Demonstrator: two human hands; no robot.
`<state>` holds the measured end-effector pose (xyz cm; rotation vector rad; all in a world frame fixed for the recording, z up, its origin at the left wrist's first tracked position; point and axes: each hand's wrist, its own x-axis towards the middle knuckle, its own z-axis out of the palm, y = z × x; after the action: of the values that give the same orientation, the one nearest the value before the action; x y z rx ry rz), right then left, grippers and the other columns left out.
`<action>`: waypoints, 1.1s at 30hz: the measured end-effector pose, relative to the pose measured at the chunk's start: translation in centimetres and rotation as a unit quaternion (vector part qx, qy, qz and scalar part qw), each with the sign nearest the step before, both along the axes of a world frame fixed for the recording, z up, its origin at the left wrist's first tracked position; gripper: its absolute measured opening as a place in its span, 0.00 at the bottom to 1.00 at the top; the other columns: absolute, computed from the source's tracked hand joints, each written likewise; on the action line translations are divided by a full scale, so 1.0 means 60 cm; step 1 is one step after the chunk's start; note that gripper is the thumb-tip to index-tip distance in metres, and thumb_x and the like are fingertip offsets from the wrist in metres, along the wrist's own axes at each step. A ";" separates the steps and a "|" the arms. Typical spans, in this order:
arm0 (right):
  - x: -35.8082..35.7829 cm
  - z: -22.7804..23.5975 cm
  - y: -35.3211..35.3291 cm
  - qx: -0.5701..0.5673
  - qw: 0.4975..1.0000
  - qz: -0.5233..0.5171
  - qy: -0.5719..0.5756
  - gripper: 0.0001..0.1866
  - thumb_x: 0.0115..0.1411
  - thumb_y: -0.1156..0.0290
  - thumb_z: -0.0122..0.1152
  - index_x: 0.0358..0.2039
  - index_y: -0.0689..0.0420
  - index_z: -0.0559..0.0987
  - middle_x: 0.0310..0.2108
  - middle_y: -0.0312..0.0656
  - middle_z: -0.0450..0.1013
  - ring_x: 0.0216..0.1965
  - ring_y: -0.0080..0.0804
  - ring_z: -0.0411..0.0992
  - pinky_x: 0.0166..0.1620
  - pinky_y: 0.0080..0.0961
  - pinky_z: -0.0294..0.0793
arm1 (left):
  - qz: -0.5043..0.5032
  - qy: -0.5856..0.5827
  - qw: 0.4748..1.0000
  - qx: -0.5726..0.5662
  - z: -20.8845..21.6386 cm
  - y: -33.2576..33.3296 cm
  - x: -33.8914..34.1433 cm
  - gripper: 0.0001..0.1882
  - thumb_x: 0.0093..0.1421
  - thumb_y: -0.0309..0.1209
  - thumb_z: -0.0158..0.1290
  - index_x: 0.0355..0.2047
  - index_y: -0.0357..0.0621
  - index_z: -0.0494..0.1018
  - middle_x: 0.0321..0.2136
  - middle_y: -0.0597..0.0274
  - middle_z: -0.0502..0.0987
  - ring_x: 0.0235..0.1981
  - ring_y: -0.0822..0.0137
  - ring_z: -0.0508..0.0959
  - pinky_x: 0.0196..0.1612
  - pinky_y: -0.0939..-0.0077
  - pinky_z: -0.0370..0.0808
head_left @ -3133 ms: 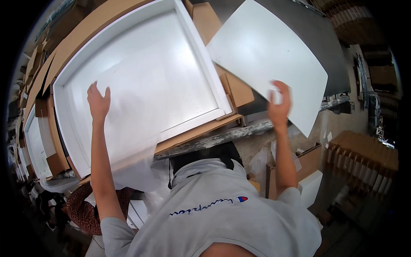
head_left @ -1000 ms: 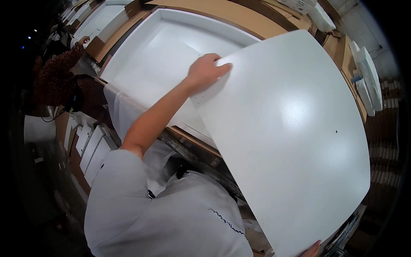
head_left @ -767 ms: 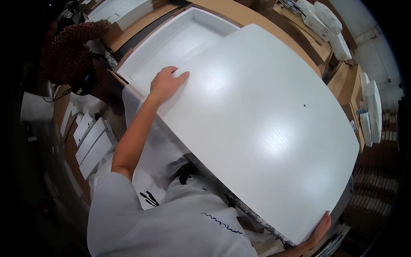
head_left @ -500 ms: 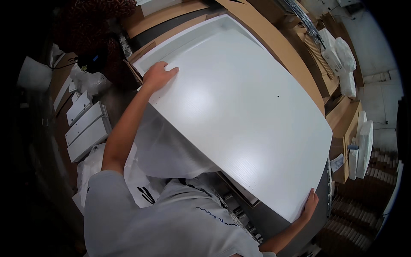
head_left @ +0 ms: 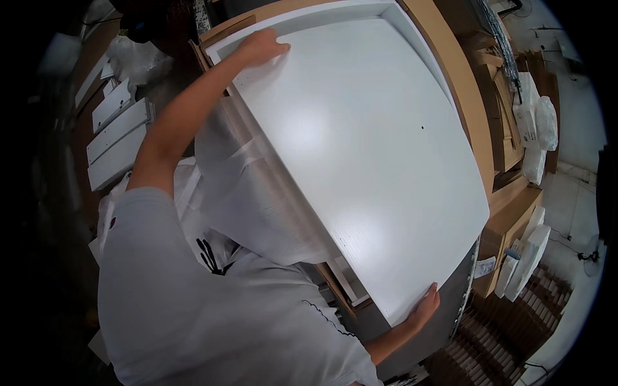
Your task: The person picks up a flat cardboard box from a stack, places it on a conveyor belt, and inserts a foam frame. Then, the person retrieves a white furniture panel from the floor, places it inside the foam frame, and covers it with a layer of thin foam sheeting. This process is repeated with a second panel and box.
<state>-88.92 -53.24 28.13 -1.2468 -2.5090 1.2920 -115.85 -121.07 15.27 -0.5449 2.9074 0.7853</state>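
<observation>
Evidently both hands have the white panel: the left hand (head_left: 259, 47) has its fingers closed on the far left end, thumb spread over the top face, and the right hand (head_left: 423, 307) clasps the near right corner, some of its fingers hidden underneath. The white panel (head_left: 360, 154) lies over a shallow white frame (head_left: 412, 35) — the frame's wall shows along the far edges, and its near corner peeks out below. Whether the two touch all round, I cannot tell. Brown cardboard (head_left: 475, 103) borders the frame, cloudy plastic film (head_left: 248, 199) hangs along the near side, and the dark tabletop (head_left: 444, 305) shows beyond the right hand.
</observation>
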 end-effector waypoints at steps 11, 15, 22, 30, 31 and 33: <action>-0.007 -0.076 -0.085 -0.095 0.994 -0.037 0.039 0.17 0.67 0.64 0.52 0.47 0.66 0.72 0.43 0.42 0.73 0.44 0.30 0.71 0.48 0.29 0.70 | -0.077 0.040 0.996 -0.017 -0.014 -0.023 -0.023 0.31 0.59 0.51 0.53 0.54 0.40 0.72 0.51 0.48 0.75 0.51 0.53 0.76 0.55 0.65 0.71; 0.006 -0.103 -0.113 -0.121 0.989 -0.083 0.007 0.17 0.65 0.67 0.53 0.50 0.65 0.71 0.45 0.42 0.72 0.47 0.31 0.70 0.51 0.29 0.68 | -0.211 0.000 0.977 0.014 0.010 0.011 -0.006 0.27 0.63 0.47 0.52 0.57 0.44 0.71 0.56 0.53 0.73 0.54 0.55 0.74 0.57 0.63 0.70; -0.025 -0.114 -0.126 -0.126 0.989 0.044 0.066 0.31 0.66 0.65 0.52 0.66 0.61 0.59 0.68 0.49 0.53 0.69 0.39 0.49 0.68 0.31 0.48 | -0.373 -0.111 0.918 0.075 0.155 0.205 0.087 0.34 0.64 0.51 0.50 0.66 0.50 0.59 0.66 0.53 0.59 0.66 0.49 0.58 0.66 0.60 0.59; -0.069 -0.256 -0.196 0.273 0.871 0.407 -0.047 0.41 0.65 0.51 0.50 0.70 0.57 0.47 0.71 0.59 0.37 0.72 0.57 0.37 0.69 0.50 0.37 | -0.368 -0.245 0.864 -0.240 -0.008 0.275 0.125 0.64 0.45 0.73 0.52 0.72 0.58 0.33 0.72 0.62 0.24 0.68 0.31 0.24 0.53 0.11 0.47; -0.057 -0.282 -0.207 0.316 0.839 0.436 -0.075 0.44 0.64 0.47 0.50 0.71 0.56 0.45 0.71 0.61 0.33 0.72 0.57 0.33 0.69 0.53 0.33 | -0.368 -0.250 0.861 -0.245 -0.015 0.271 0.128 0.65 0.45 0.73 0.52 0.72 0.58 0.33 0.72 0.62 0.24 0.68 0.31 0.23 0.53 0.11 0.46; -0.054 -0.295 -0.203 0.279 0.853 0.434 -0.084 0.49 0.62 0.41 0.49 0.71 0.56 0.42 0.71 0.59 0.29 0.73 0.55 0.27 0.69 0.55 0.28 | -0.369 -0.240 0.860 -0.258 -0.013 0.273 0.121 0.65 0.44 0.74 0.53 0.72 0.59 0.32 0.72 0.61 0.25 0.68 0.31 0.23 0.54 0.12 0.46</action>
<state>-92.16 -65.41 10.44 -0.0628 -3.3473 0.3686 -108.56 -104.71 14.48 0.3300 2.4770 -0.2179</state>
